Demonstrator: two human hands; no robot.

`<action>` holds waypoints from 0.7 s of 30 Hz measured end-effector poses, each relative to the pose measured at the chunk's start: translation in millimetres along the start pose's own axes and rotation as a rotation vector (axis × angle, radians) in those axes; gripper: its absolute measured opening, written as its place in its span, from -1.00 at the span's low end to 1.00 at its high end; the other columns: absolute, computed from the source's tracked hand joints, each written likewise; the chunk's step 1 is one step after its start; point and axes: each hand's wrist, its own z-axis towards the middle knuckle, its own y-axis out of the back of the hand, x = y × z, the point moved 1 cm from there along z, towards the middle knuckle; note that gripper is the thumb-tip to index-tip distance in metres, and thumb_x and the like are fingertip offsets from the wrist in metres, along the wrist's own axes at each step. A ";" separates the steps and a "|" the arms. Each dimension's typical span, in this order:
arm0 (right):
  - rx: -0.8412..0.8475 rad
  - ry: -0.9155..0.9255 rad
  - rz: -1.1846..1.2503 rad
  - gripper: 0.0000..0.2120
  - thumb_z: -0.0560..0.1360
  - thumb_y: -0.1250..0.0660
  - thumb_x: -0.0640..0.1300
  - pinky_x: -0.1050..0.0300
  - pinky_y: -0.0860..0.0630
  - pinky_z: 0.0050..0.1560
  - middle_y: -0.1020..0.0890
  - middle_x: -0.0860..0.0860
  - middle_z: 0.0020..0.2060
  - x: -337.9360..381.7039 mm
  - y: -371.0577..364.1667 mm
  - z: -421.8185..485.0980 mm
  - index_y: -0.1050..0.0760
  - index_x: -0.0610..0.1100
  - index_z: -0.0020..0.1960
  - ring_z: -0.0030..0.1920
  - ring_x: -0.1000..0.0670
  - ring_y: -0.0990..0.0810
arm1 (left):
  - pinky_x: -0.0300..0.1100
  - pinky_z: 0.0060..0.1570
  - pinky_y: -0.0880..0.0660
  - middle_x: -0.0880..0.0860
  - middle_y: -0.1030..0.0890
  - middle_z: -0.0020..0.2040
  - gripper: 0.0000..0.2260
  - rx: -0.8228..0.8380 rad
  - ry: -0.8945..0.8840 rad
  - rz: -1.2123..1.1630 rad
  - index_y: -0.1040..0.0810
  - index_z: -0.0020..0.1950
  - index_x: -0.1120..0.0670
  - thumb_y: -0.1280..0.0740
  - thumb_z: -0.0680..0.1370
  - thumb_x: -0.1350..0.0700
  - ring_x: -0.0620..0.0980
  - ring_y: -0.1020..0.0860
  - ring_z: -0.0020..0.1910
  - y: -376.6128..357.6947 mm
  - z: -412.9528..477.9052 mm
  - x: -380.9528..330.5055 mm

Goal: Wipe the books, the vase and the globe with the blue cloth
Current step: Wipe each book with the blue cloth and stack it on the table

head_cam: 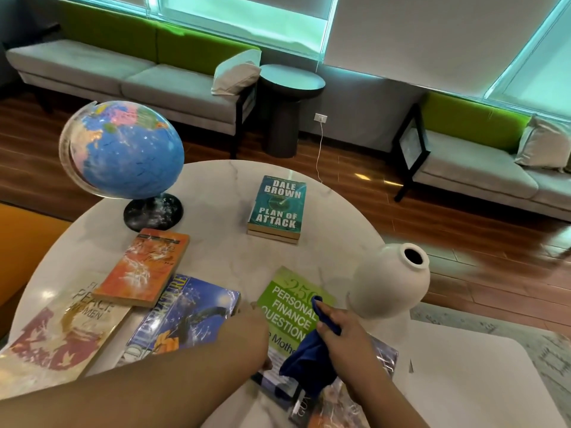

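Round marble table (216, 186) is filling the centre of the frame and carrying everything; globe (123, 146) is standing upper left on its black base; white vase (386, 285) is sitting right of centre, just beside the green book (287, 304). Dale Brown book (278, 205) is lying upper centre on another book; orange book (145, 267), literature book (185, 316) and peace book (61, 335) are overlapping at lower left. Right hand (343, 332) is gripping the bunched blue cloth (306, 362) lower centre, one finger pressing a fold onto the green cover. Left hand (250, 329) is resting at that book's left edge, fingers hidden, so cannot tell if it is gripping or just steadying. Likely step: wiping the green cover. Doing it well is probably meaning spreading the cloth flatter, stroking edge to edge, pinning the book so it isn't sliding on the slick top, and watching the vase at the right, which looks easy to knock
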 end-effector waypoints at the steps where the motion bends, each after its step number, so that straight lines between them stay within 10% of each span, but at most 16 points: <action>1: 0.003 0.005 0.003 -0.72 0.57 -0.27 -0.20 0.25 -0.36 0.05 -0.49 0.01 0.10 -0.2 0.5 -0.3 -0.48 0.04 0.24 0.06 0.08 -0.50 | -0.11 0.19 -0.43 0.14 -0.25 0.37 -0.05 0.016 0.024 -0.018 -0.15 0.42 0.26 -0.54 0.28 -0.20 0.06 -0.43 0.32 0.0 0.6 0.6; 11: -0.041 -0.008 0.066 -0.74 0.57 -0.28 -0.20 0.13 -0.39 0.27 -0.45 0.08 0.09 -7.9 5.2 -0.9 -0.48 0.12 0.15 0.11 0.07 -0.48 | -0.07 0.24 -0.44 0.12 -0.34 0.27 -0.04 0.086 0.081 -0.041 -0.25 0.36 0.21 -0.52 0.21 -0.32 0.08 -0.43 0.28 5.9 6.2 1.5; 21: -0.090 -0.020 0.330 -0.75 0.53 -0.32 -0.04 0.23 -0.36 0.14 -0.61 0.14 0.04 0.7 16.1 -0.6 -0.68 -0.03 -0.26 0.09 0.24 -0.52 | -0.22 -0.01 -0.42 0.09 -0.56 0.17 -0.78 0.073 -0.072 -0.404 -0.40 0.14 0.03 -0.34 0.54 0.07 0.04 -0.54 0.11 17.3 5.9 39.3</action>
